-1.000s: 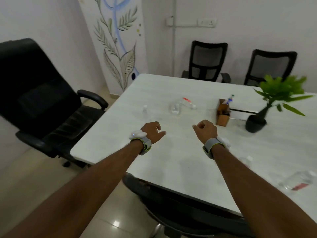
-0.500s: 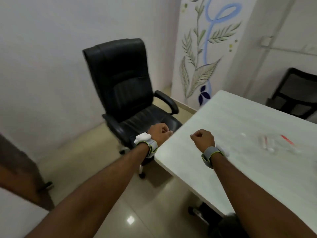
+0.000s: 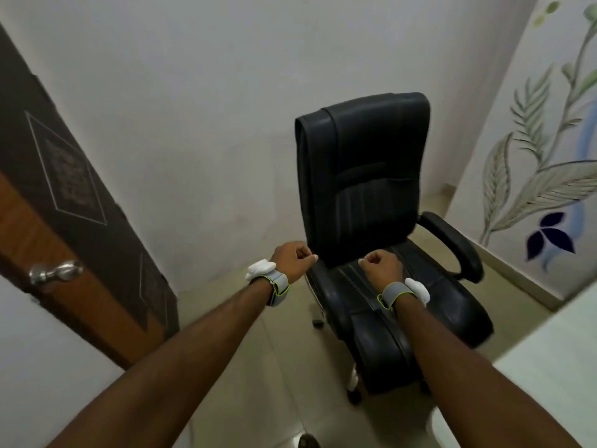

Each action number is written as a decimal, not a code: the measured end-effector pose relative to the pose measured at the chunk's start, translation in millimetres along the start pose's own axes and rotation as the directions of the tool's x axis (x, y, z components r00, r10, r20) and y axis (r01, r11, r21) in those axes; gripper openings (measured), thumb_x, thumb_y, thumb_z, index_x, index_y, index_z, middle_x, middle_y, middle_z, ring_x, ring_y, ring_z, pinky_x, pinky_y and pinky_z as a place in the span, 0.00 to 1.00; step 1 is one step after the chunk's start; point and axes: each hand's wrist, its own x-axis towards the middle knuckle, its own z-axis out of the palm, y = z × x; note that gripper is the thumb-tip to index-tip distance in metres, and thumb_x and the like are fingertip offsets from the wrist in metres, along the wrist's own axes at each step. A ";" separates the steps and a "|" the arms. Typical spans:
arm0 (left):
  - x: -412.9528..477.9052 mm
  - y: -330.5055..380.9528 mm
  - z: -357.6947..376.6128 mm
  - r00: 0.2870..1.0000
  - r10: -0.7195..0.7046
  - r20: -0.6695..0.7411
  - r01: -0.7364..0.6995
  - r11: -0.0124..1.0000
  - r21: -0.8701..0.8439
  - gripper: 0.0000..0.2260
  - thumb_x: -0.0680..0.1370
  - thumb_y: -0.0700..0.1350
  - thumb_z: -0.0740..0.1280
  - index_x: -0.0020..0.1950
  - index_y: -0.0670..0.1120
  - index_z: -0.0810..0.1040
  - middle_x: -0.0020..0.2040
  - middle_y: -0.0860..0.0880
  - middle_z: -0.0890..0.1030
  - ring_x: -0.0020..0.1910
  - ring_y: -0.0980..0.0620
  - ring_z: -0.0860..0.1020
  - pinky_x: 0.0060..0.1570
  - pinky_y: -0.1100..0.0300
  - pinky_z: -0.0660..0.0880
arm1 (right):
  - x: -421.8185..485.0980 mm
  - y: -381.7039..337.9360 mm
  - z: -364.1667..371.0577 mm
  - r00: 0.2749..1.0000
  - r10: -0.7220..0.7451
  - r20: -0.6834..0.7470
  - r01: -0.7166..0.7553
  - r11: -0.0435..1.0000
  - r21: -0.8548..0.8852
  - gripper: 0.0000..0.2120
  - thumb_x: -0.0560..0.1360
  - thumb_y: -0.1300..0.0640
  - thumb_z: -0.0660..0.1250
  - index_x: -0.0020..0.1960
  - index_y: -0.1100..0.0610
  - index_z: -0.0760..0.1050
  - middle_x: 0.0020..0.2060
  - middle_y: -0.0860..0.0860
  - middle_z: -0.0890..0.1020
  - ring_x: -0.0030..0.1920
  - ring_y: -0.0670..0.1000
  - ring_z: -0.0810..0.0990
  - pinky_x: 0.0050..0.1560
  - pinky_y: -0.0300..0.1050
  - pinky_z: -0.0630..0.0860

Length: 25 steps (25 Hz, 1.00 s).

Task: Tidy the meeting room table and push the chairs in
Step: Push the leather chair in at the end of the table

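We hold both grips curled into loose fists with nothing in them: our left hand [image 3: 293, 257] at centre frame beside the black office chair [image 3: 381, 240], our right hand [image 3: 382, 266] above its seat. The worktop [image 3: 549, 367] corner shows lower right. No readable writing appears.

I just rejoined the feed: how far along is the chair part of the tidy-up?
Done: nothing visible yet. The black office chair stands pulled out from the table, seat facing the camera. In hand: left hand and right hand are out toward it, fists closed, no grip on anything. Left: pushing it in.
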 end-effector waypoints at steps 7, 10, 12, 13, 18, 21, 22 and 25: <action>171.4 -30.9 -74.1 0.998 0.010 -0.060 -0.006 0.998 0.063 0.07 0.72 0.48 0.70 0.44 0.45 0.81 0.40 0.47 0.81 0.40 0.50 0.76 0.41 0.60 0.71 | 155.3 -114.0 77.4 0.988 -0.155 -0.019 0.155 0.988 -0.002 0.05 0.71 0.58 0.70 0.43 0.61 0.79 0.41 0.58 0.83 0.45 0.57 0.81 0.45 0.41 0.70; 254.5 -48.9 -100.3 0.996 0.031 -0.085 -0.029 0.999 0.027 0.06 0.72 0.48 0.70 0.45 0.47 0.79 0.39 0.50 0.79 0.38 0.49 0.76 0.41 0.58 0.72 | 234.7 -175.1 104.1 0.974 -0.186 -0.128 0.193 0.980 0.049 0.06 0.70 0.59 0.70 0.45 0.62 0.79 0.44 0.59 0.83 0.46 0.58 0.81 0.49 0.43 0.73; 309.0 -60.5 -111.1 0.991 0.081 -0.103 -0.080 0.997 0.006 0.04 0.72 0.47 0.70 0.45 0.48 0.79 0.37 0.50 0.79 0.37 0.49 0.76 0.41 0.58 0.72 | 281.1 -205.9 108.1 0.944 -0.226 -0.242 0.243 0.969 0.045 0.08 0.70 0.59 0.70 0.46 0.62 0.78 0.47 0.60 0.81 0.48 0.59 0.80 0.52 0.45 0.73; 335.6 -64.0 -115.9 0.989 0.107 -0.101 -0.107 0.994 0.001 0.04 0.72 0.46 0.70 0.45 0.48 0.79 0.37 0.50 0.79 0.37 0.49 0.75 0.41 0.59 0.72 | 301.5 -217.4 108.1 0.923 -0.255 -0.289 0.267 0.964 0.004 0.09 0.70 0.59 0.70 0.48 0.62 0.78 0.49 0.61 0.80 0.50 0.60 0.79 0.53 0.46 0.72; 469.8 -62.6 -145.1 0.950 0.303 0.069 -0.302 0.953 -0.030 0.02 0.72 0.44 0.70 0.44 0.48 0.79 0.37 0.49 0.79 0.35 0.43 0.79 0.43 0.55 0.77 | 390.1 -277.5 98.4 0.856 -0.311 -0.414 0.176 0.926 -0.333 0.17 0.71 0.50 0.69 0.55 0.58 0.74 0.57 0.59 0.75 0.60 0.61 0.71 0.60 0.52 0.68; 564.5 -38.1 -168.0 0.853 0.466 0.236 -0.479 0.878 -0.005 0.04 0.72 0.44 0.70 0.45 0.48 0.79 0.38 0.50 0.80 0.32 0.47 0.77 0.43 0.58 0.74 | 443.9 -303.9 89.4 0.848 -0.207 -0.488 -0.036 0.896 -0.443 0.20 0.71 0.47 0.68 0.58 0.56 0.74 0.60 0.57 0.73 0.64 0.62 0.68 0.60 0.57 0.68; 592.8 -29.1 -168.5 0.818 0.510 0.266 -0.529 0.849 0.001 0.04 0.72 0.44 0.70 0.46 0.47 0.79 0.39 0.51 0.80 0.32 0.50 0.76 0.42 0.60 0.73 | 455.0 -306.5 85.7 0.845 -0.163 -0.510 -0.106 0.883 -0.458 0.21 0.70 0.45 0.68 0.59 0.56 0.74 0.61 0.57 0.73 0.65 0.62 0.67 0.61 0.58 0.68; 656.2 13.0 -156.0 0.690 0.609 0.391 -0.664 0.748 0.007 0.06 0.72 0.44 0.70 0.48 0.48 0.78 0.40 0.52 0.80 0.34 0.52 0.75 0.43 0.62 0.71 | 483.6 -303.9 75.2 0.864 -0.077 -0.497 -0.233 0.814 -0.531 0.23 0.70 0.42 0.68 0.60 0.53 0.75 0.63 0.56 0.72 0.66 0.62 0.65 0.63 0.59 0.65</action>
